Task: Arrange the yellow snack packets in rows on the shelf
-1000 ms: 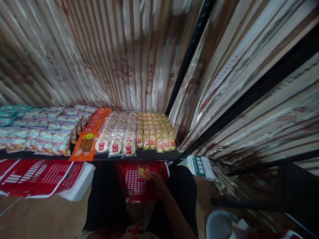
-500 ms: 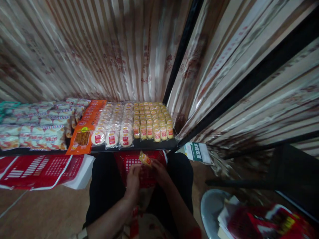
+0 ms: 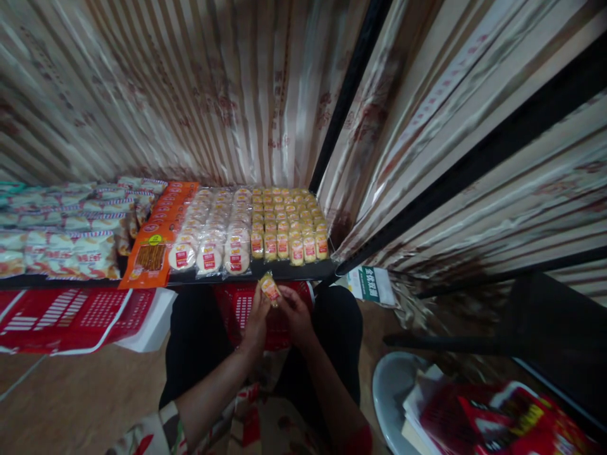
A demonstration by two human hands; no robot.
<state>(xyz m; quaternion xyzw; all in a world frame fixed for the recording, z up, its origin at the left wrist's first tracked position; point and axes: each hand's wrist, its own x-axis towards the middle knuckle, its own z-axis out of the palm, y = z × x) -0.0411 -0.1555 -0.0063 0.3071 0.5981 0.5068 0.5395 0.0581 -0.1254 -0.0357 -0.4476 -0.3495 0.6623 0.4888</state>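
A small yellow wrapped snack cake [image 3: 270,289] with a red and white label is held up just in front of the shelf edge. My left hand [image 3: 256,319] closes on its left side. My right hand [image 3: 296,314] pinches it from the lower right, fingers curled. Just beyond, matching yellow snack cakes [image 3: 289,230] stand in tight rows on the black shelf [image 3: 294,272]. Beside them are rows of round white wrapped crackers [image 3: 209,258]. A red plastic basket [image 3: 232,316] is below my hands, between my knees, partly hidden by them.
Orange snack-stick packets [image 3: 150,256] and white bread-like packages [image 3: 80,253] line the shelf's left side. Another red basket [image 3: 109,316] sits below it. A black post [image 3: 348,95] and striped curtain [image 3: 213,95] rise behind. At lower right is a grey basin [image 3: 389,404] with papers and red packaging.
My left hand has come up to the snack cake, which now sits between both hands. The cake has turned more upright and moved slightly left and up.
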